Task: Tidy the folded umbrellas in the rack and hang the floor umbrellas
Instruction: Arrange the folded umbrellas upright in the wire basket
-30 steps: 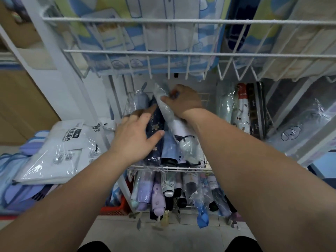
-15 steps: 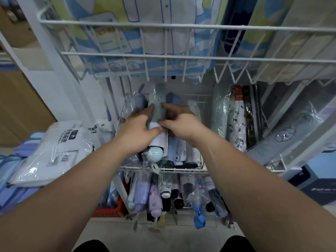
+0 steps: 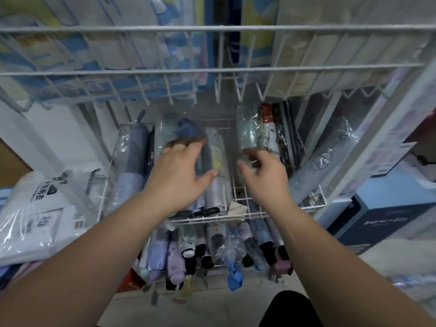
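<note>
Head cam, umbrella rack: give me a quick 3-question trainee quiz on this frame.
1. True or false: the left hand lies with fingers extended on the wrapped folded umbrellas in the middle wire basket.
2. Where is the red-and-white umbrella? A) in the lower basket B) just right of the pale green umbrella C) on the floor
3. Fill in: the white bagged packs lie on the person's ____ side.

Key: 1 true; 2 B; 3 left.
</note>
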A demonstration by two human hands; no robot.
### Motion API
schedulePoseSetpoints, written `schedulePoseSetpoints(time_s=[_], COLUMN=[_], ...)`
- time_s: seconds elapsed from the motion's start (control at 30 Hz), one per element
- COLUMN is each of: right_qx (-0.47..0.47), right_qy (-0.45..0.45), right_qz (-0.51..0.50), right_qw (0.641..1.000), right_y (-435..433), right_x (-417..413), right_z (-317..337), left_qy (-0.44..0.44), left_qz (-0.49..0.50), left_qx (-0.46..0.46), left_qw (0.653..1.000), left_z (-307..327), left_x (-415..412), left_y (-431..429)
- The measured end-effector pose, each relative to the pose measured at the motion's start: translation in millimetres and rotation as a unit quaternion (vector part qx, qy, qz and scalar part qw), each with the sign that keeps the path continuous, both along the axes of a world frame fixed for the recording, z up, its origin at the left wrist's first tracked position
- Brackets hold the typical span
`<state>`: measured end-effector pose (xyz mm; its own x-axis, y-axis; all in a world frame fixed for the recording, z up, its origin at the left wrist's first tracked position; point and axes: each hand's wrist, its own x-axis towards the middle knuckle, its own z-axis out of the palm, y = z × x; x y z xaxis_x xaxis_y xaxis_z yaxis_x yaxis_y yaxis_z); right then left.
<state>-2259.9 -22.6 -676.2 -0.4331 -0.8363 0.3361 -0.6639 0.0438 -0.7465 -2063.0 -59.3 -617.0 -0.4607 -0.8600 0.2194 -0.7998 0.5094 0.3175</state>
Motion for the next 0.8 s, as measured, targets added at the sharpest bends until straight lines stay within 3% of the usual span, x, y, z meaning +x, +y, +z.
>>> schedulePoseSetpoints(time_s=[0.17, 0.27, 0.37, 0.67, 0.8], right_qx=[0.017, 0.076, 0.082, 0.098, 0.102], right_qy=[0.09, 0.163, 0.229, 0.236, 0.246], right_qz=[-0.042, -0.027, 0.007, 0.022, 0.0], right_qw=[0.995, 0.983, 0.97, 0.967, 0.964], right_y=[13.5, 8.9, 12.0, 11.1, 9.6], right_x=[-47.2, -63.1, -65.7, -61.5, -59.0], right_z=[-19.7, -27.2, -42.0, -44.6, -46.1], left_qy=[0.026, 0.076, 0.073, 0.033, 0.084], left_qz=[-0.051, -0.015, 0.007, 0.004, 0.004], left_qx=[0.042, 0.109, 0.149, 0.188, 0.215], left_qw=[0.997, 0.991, 0.986, 0.982, 0.973], left_z=[-10.1, -24.1, -46.0, -69.0, -71.4], left_x=[-74.2, -108.7, -128.1, -132.7, -134.5], left_y=[14.3, 0.5, -15.9, -28.8, -39.1])
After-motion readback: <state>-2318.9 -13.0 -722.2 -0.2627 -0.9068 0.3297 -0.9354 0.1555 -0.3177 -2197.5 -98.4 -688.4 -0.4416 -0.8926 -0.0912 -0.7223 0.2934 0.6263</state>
